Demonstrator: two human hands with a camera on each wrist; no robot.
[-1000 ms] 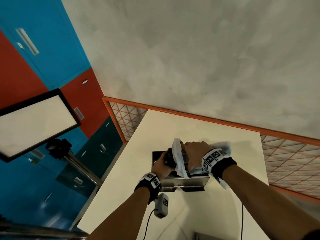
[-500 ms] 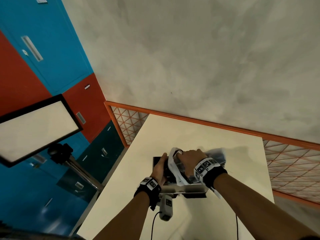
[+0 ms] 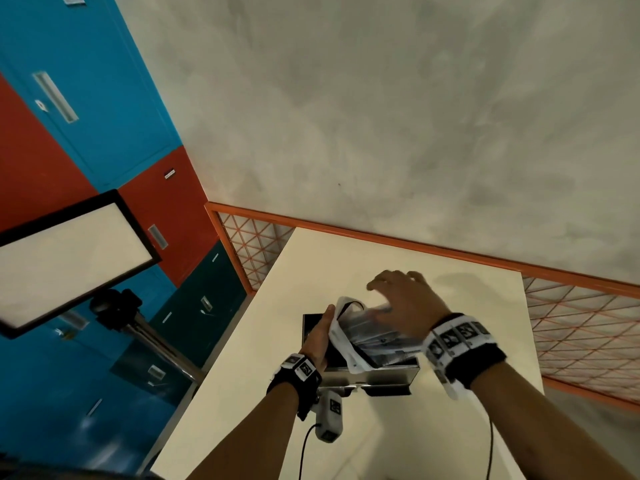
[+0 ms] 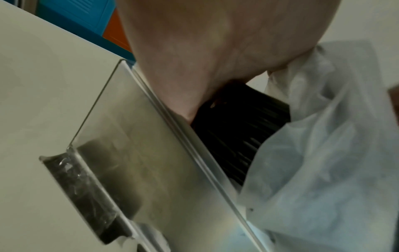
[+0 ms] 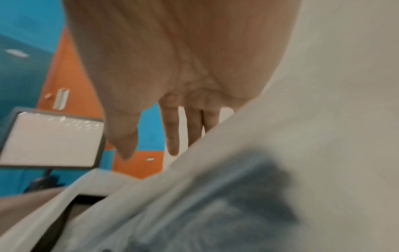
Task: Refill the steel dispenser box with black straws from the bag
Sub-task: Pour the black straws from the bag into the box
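The steel dispenser box (image 3: 375, 375) stands on the cream table (image 3: 346, 265) in the head view. A clear plastic bag (image 3: 344, 348) of black straws (image 3: 372, 329) lies across its open top. My left hand (image 3: 320, 336) grips the bag's open end at the box's left side. In the left wrist view, the straws (image 4: 237, 133) poke out of the bag (image 4: 313, 162) just inside the steel wall (image 4: 140, 153). Above the bag hovers my right hand (image 3: 405, 299), its fingers (image 5: 172, 129) straight and spread, holding nothing.
A lit panel (image 3: 69, 258) on a tripod (image 3: 117, 306) stands left of the table. Blue and red lockers (image 3: 86, 98) fill the left wall. An orange mesh rail (image 3: 415, 242) runs behind the table. A camera unit with a cable (image 3: 329, 417) hangs under my left wrist.
My right hand has let go of the bag, lifted off it and spread its fingers. The left hand stays at the bag's mouth; the bag has sunk lower onto the box.
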